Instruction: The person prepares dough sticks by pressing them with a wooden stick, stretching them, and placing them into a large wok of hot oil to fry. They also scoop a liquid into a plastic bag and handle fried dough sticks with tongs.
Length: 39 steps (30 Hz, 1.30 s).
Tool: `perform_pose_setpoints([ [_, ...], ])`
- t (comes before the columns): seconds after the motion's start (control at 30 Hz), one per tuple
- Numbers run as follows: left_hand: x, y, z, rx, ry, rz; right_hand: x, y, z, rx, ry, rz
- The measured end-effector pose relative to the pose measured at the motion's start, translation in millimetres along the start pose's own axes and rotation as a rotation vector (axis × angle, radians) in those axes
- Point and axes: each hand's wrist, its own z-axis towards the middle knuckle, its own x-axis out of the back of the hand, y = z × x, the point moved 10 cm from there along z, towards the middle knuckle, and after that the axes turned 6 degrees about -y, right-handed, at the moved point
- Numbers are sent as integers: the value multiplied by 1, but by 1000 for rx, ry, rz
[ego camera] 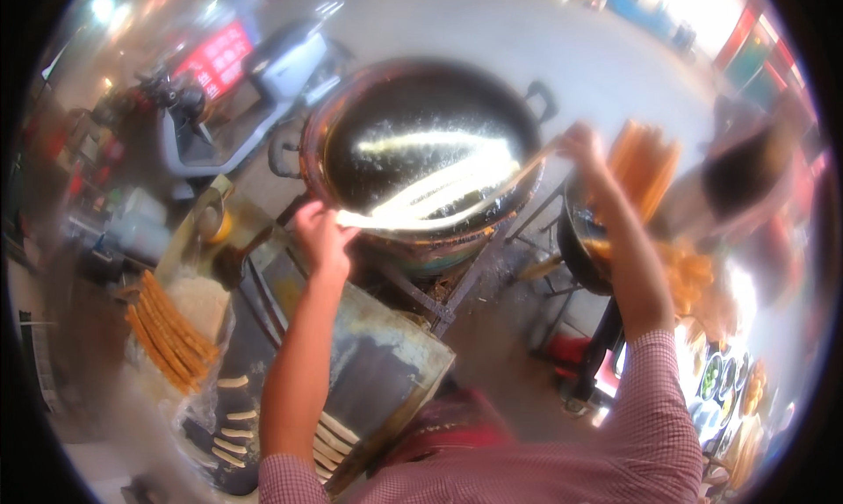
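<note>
A long strip of pale dough point(421, 223) is stretched over the near side of a large round pan of dark oil point(388, 109). At its left end, my left hand point(323, 234) pinches it near the pan's rim. My right hand point(581, 145) grips the other end, raised beyond the rim on the right. More pale dough strips point(441, 186) lie in the oil behind the held one. Fried dough sticks point(642, 168) stand in a dark pan point(579, 247) beside my right forearm, and others point(168, 336) lie at the left.
A metal-topped table point(388, 346) holds cut dough pieces point(336, 441) by my left arm. An electric scooter point(290, 69) is parked behind the pan. Small bowls point(712, 375) of food sit at the far right. A blurred person point(744, 181) is at the right.
</note>
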Motion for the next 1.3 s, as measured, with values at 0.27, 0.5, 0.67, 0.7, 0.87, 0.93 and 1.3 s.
perform_pose_setpoints([
  [0.27,26,-15,177,44,120,171,-45,59,89,8,2,-157],
  [0.5,-12,79,190,-125,124,249,-7,49,120,-19,21,159],
  [0.67,-66,82,230,-253,194,289,-25,49,160,-5,170,32],
  [0.7,-82,79,240,-299,213,360,-25,52,174,82,199,-226],
  [0.87,-127,55,271,-637,362,938,-87,26,181,213,186,-772],
  [0.93,-149,27,279,-543,224,994,-107,23,172,295,64,-923],
  [1.3,-120,8,267,-343,-299,1604,-153,-108,56,365,-14,-600],
])
